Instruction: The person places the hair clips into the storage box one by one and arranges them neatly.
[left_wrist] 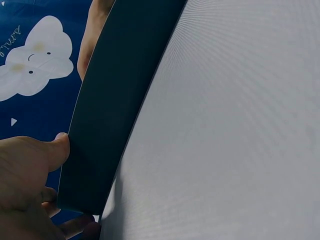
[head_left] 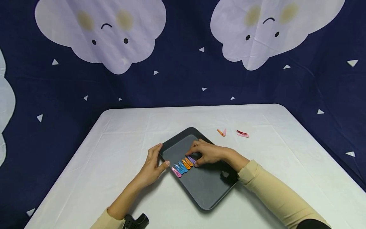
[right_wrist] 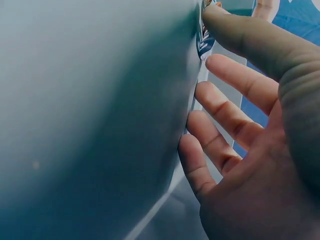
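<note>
A dark grey tray (head_left: 204,194) lies at an angle on the white table. My left hand (head_left: 151,167) holds its left corner, the thumb on the rim and the other fingers round the outside; the left wrist view shows this hand (left_wrist: 30,175) against the tray wall (left_wrist: 110,100). Inside the tray, my right hand (head_left: 210,152) pinches a purple hair clip (head_left: 191,159) between thumb and index finger. The clip ends a slanted row with a pink clip (head_left: 176,172), blue clips (head_left: 180,167) and orange clips (head_left: 187,163). In the right wrist view, the right hand's (right_wrist: 245,125) other fingers are spread near the tray floor.
Beyond the tray on the table (head_left: 128,127) lie an orange clip (head_left: 221,132) touching a pink clip (head_left: 224,131), and a red clip (head_left: 241,132) beside another pink one (head_left: 243,135). A dark blue cloth with clouds (head_left: 183,79) hangs behind.
</note>
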Action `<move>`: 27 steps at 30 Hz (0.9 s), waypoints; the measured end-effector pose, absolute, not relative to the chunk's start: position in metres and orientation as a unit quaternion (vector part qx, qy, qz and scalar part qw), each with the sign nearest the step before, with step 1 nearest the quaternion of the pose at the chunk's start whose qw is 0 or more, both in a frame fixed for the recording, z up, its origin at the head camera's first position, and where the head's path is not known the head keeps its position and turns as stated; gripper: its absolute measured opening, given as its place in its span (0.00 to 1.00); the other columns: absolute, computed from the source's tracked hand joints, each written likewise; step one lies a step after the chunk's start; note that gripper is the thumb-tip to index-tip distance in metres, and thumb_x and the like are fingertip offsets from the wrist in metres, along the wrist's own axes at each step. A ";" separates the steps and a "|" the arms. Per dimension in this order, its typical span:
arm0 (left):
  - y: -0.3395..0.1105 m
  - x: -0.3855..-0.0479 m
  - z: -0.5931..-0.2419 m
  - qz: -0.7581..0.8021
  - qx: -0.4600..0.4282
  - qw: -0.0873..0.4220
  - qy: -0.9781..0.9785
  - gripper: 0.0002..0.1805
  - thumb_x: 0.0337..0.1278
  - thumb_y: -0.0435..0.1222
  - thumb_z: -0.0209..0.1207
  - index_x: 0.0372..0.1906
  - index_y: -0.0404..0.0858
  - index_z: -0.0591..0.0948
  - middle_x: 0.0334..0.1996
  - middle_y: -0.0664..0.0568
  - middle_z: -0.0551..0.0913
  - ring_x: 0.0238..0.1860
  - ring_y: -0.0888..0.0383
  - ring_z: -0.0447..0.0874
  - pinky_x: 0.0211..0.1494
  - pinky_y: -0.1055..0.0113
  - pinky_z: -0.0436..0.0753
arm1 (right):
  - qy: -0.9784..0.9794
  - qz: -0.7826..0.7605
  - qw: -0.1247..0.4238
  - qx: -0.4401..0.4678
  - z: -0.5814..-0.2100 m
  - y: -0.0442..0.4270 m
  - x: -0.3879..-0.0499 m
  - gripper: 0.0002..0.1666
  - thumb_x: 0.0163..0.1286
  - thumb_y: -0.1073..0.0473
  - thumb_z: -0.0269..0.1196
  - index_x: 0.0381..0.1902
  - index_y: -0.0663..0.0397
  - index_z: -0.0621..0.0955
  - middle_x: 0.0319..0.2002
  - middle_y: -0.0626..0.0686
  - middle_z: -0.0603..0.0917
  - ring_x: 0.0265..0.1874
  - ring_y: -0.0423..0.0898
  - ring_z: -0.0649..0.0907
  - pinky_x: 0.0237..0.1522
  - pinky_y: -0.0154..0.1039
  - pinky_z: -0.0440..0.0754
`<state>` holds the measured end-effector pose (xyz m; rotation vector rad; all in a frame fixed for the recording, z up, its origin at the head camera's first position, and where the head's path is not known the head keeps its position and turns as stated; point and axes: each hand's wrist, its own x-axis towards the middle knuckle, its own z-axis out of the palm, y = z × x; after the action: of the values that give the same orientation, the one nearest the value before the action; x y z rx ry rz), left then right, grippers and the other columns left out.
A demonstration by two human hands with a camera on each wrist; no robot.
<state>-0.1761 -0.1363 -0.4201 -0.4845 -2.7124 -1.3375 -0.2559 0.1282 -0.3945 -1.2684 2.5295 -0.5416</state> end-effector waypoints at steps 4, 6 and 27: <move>-0.136 -0.176 -0.420 -0.438 -0.159 0.037 -0.884 0.42 0.60 0.39 0.59 0.72 0.32 0.51 0.70 0.36 0.50 0.71 0.35 0.51 0.70 0.38 0.56 | 0.870 -0.190 0.131 -0.436 -0.393 0.129 -0.256 0.29 0.55 0.50 0.69 0.57 0.41 0.79 0.50 0.45 0.75 0.47 0.41 0.68 0.51 0.37 0.69; -0.136 -0.176 -0.420 -0.438 -0.159 0.036 -0.884 0.42 0.61 0.40 0.59 0.72 0.32 0.50 0.71 0.36 0.50 0.72 0.35 0.51 0.70 0.39 0.56 | 0.869 -0.192 0.129 -0.436 -0.393 0.129 -0.256 0.29 0.55 0.50 0.69 0.57 0.42 0.79 0.50 0.45 0.76 0.47 0.41 0.68 0.52 0.38 0.69; -0.136 -0.176 -0.419 -0.441 -0.159 0.036 -0.883 0.42 0.61 0.39 0.59 0.72 0.30 0.51 0.70 0.36 0.50 0.71 0.34 0.51 0.70 0.38 0.56 | 0.875 -0.308 0.044 -0.370 -0.365 0.154 -0.257 0.28 0.59 0.52 0.68 0.56 0.54 0.78 0.49 0.55 0.81 0.50 0.50 0.79 0.53 0.50 0.77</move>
<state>-0.1760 -0.1355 -0.4190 -0.4882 -2.7110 -1.3530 -0.2570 0.1538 -0.3651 -1.1322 2.6758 -0.9427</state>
